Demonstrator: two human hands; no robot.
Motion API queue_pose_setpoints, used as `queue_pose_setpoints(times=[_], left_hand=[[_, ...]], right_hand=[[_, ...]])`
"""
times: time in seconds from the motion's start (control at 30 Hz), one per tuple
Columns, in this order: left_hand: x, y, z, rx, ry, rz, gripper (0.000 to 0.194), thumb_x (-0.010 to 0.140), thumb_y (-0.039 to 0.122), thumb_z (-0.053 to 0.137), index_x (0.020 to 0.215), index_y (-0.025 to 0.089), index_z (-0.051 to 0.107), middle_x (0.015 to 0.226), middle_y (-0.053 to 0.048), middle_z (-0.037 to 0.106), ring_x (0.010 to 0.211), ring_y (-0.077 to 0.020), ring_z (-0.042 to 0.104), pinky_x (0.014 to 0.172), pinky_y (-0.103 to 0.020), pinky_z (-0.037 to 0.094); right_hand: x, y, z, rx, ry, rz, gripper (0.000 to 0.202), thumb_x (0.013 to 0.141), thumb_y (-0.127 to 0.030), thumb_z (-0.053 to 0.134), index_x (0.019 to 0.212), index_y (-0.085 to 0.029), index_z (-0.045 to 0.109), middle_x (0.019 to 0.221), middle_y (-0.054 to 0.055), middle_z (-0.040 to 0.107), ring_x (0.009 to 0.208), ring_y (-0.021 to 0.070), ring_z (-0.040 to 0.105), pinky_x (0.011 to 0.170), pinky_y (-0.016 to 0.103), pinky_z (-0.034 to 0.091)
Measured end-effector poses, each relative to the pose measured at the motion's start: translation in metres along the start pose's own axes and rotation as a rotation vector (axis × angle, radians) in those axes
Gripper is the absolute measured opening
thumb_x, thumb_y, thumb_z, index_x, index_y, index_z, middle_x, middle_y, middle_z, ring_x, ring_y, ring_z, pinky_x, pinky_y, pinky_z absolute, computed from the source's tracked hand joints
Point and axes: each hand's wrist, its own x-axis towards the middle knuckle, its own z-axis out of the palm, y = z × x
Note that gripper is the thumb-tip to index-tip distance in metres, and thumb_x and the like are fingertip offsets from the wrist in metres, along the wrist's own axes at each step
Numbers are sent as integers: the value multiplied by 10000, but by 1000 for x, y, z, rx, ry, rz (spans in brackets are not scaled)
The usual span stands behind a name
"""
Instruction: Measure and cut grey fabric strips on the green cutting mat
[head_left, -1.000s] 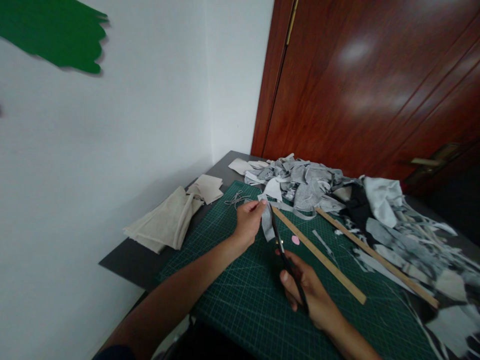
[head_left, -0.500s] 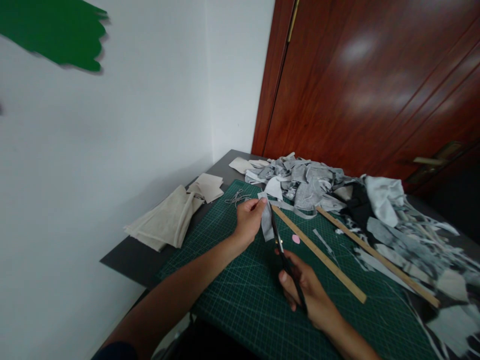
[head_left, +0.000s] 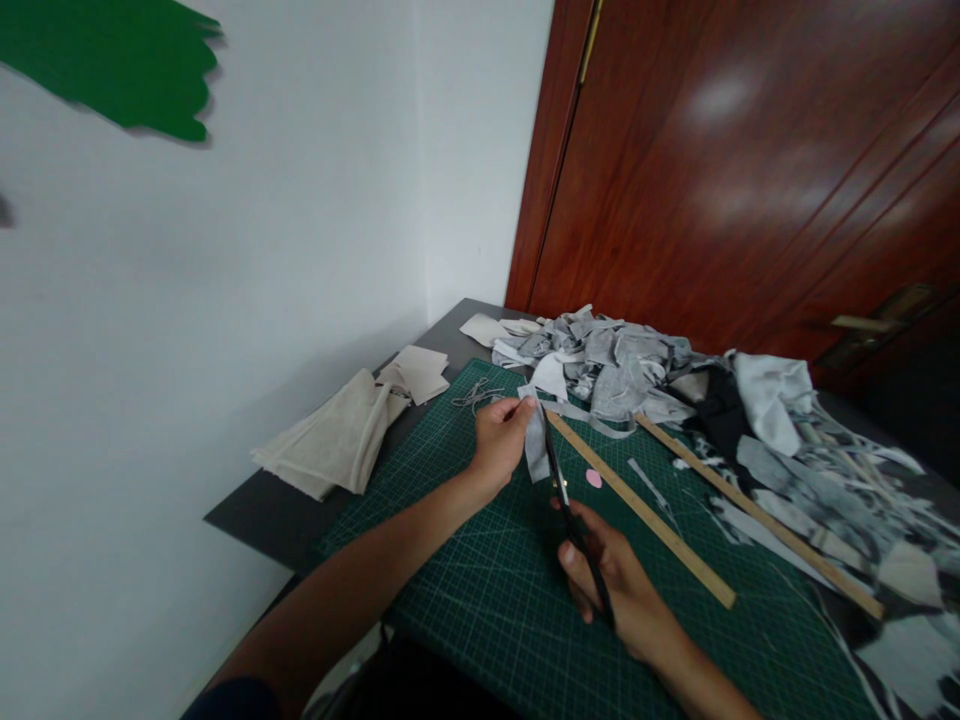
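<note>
Between thumb and fingers my left hand [head_left: 501, 440] pinches the upper part of a small grey fabric strip [head_left: 536, 450], which hangs down above the green cutting mat [head_left: 480, 580]. My right hand [head_left: 600, 565] is wrapped round the handles of black scissors [head_left: 556, 475]. The blades point up and away, along the right edge of the strip, close to my left fingertips. Whether the blades are parted is too small to tell. A pink oval piece [head_left: 594, 478] lies on the mat to the right of the scissors.
Two wooden rulers, a nearer one [head_left: 652, 515] and a farther one [head_left: 757, 510], lie slanting on the right. Behind them spreads a heap of grey scraps [head_left: 622, 370]. Beige cloth [head_left: 337, 435] lies at the left by the wall; tangled cord [head_left: 476, 395] rests on the mat.
The view has shifted very slightly. Both hands, the strip and the scissors hold nearly the same positions as before.
</note>
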Motion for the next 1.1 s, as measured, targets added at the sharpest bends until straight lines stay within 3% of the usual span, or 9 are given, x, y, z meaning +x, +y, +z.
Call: queue_pose_setpoints(times=[1.1], left_hand=[[2, -5, -1, 4, 12, -6, 462, 818, 524, 738, 590, 168, 551, 585, 47, 395, 570, -98, 328, 539, -253, 232]], right_hand=[[1, 4, 0, 8, 7, 2, 899, 817, -769, 684, 1391, -105, 489, 517, -124, 398, 388, 72, 334, 355, 189, 341]])
